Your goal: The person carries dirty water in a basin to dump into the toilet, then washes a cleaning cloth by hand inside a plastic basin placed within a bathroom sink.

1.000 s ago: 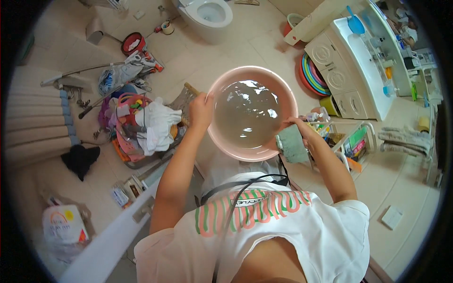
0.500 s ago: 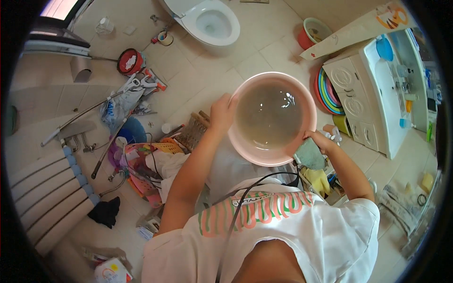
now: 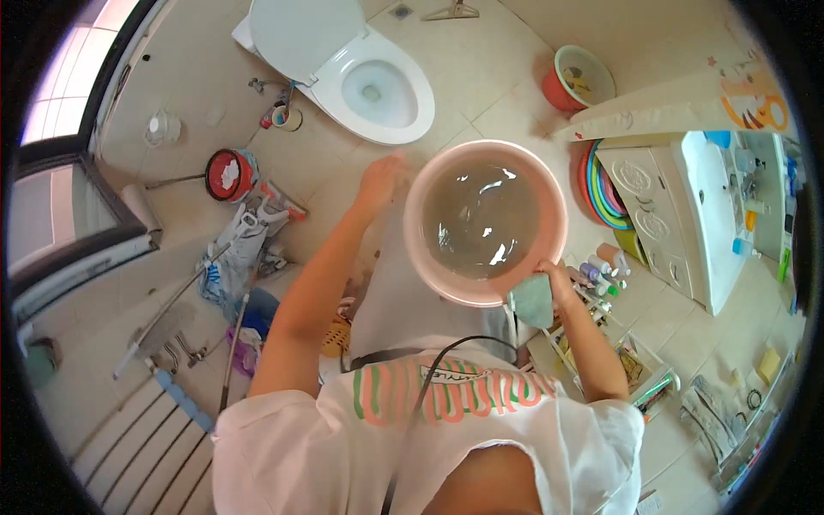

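A pink plastic basin (image 3: 556, 202) of murky water is in front of me, light glinting off the surface. At its lower right rim, my right hand (image 3: 558, 283) is closed on a green cloth (image 3: 531, 300) and the basin's edge. The cloth hangs down against the outside of the basin. Left of the basin is my left hand (image 3: 384, 180), apart from the rim, with its fingers blurred by motion. I see nothing held in it.
A white toilet (image 3: 378, 90) stands ahead with its lid up. To the right are a white washbasin cabinet (image 3: 652, 206) and several stacked coloured basins (image 3: 601, 189). A red bucket (image 3: 232, 176) and a mop pole (image 3: 236, 343) are at left. Several bottles (image 3: 605, 275) stand at right.
My left hand has come off the basin rim and moved left. The basin has shifted slightly left, and its water is rippling. My right hand still grips cloth and rim. The view has shifted.
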Demonstrator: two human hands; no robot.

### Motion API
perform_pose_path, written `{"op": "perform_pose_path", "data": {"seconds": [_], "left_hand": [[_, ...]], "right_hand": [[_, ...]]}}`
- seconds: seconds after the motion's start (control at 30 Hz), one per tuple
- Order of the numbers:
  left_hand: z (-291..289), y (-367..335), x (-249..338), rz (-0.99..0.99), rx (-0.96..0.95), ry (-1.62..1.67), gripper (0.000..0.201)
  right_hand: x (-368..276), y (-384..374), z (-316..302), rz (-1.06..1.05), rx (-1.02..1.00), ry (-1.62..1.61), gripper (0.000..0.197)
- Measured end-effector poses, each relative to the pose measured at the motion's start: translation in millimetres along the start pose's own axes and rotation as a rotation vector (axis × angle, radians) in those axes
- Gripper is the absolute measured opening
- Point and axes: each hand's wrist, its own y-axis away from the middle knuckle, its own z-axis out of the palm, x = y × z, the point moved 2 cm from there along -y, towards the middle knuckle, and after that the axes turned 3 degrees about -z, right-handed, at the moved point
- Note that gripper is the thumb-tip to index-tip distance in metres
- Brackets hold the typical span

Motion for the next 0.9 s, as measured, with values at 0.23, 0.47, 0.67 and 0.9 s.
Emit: {"op": "perform_pose_path", "data": {"seconds": [0.23, 0.47, 0.67, 0.9], "left_hand": [[-96, -179, -134, -0.068, 0.240, -0.669, 0.034], [-55, -283, -177, 0.077, 0.080, -1.295, 0.048], [-14, -325, -167, 0.062, -0.057, -1.361, 0.069], [-20, -334, -148, 0.007, -0.241, -1.543, 0.081]], "right_hand": [[14, -43, 76, 0.104, 0.114, -0.191, 0.011], [56, -96, 99, 0.099, 0.238, -0.377, 0.006], [82, -124, 106, 0.161, 0.367, -0.430, 0.010], [104, -154, 91, 0.161, 0.429, -0.453, 0.009]]}}
